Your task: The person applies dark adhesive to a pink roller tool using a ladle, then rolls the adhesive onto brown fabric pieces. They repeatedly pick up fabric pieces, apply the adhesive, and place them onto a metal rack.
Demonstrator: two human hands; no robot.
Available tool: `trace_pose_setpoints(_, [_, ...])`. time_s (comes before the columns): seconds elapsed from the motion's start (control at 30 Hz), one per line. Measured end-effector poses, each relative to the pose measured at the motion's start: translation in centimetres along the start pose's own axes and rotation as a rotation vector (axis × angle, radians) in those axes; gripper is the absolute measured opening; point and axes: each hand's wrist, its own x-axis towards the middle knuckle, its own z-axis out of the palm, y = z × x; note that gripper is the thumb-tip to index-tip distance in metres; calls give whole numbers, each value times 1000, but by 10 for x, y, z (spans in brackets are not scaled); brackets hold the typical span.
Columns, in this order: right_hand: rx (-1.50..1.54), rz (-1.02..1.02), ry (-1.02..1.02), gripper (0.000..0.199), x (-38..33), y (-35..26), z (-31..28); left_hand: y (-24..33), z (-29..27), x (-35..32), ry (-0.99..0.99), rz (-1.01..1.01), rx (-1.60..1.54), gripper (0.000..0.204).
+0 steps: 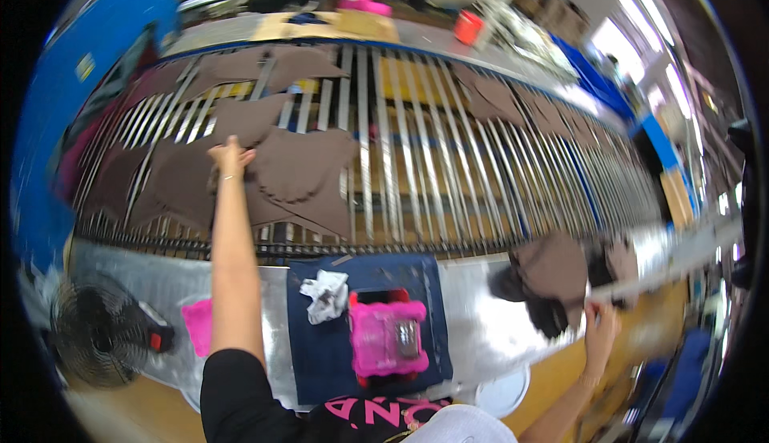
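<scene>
Whether left hand (231, 157) or right hand (601, 324) grips brown pieces (300, 163) is unclear. One pink container (368, 339) holds one silvery object (407, 339).

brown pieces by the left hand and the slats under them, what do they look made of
The brown pieces look like matt fabric, possibly soft leather: flat, dull, without shine, though blur hides any weave. The slats look like bare, smooth metal, judging by their silvery glints.

Black short-sleeved shirt (240, 391), left sleeve plain. Large bright pink lettering (380, 412) across the front. Thin pale bracelet (229, 177) on left wrist; slim band (590, 379), blurred, on right wrist.
</scene>
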Motion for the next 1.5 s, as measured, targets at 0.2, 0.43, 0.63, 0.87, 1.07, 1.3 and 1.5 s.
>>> trace_pose_setpoints(0.2, [71, 376, -47, 35, 12, 126, 80, 52, -19, -51, -386, 131, 282, 45])
trace_pose_setpoints(0.43, [133, 465, -312, 54, 13, 130, 133, 98, -13, -243, -615, 135, 515, 40])
trace_pose_setpoints(0.63, [258, 267, -29, 55, 15, 142, 168, 109, -38, -318, -747, 107, 524, 46])
trace_pose_setpoints(0.87, [210, 421, -218, 58, 23, 131, 138, 119, -63, -370, -803, 46, 482, 46])
trace_pose_setpoints(1.07, [334, 404, -209, 41, 32, 41, 40, 110, -43, -398, -995, 38, 529, 36])
trace_pose_setpoints(1.3, [1084, 139, 191, 39, 14, -63, -38, 94, 8, -431, -1129, 508, 535, 64])
trace_pose_setpoints(1.5, [1438, -170, 58, 38, -8, -159, 14, 154, -18, -433, -1021, 76, 282, 39])
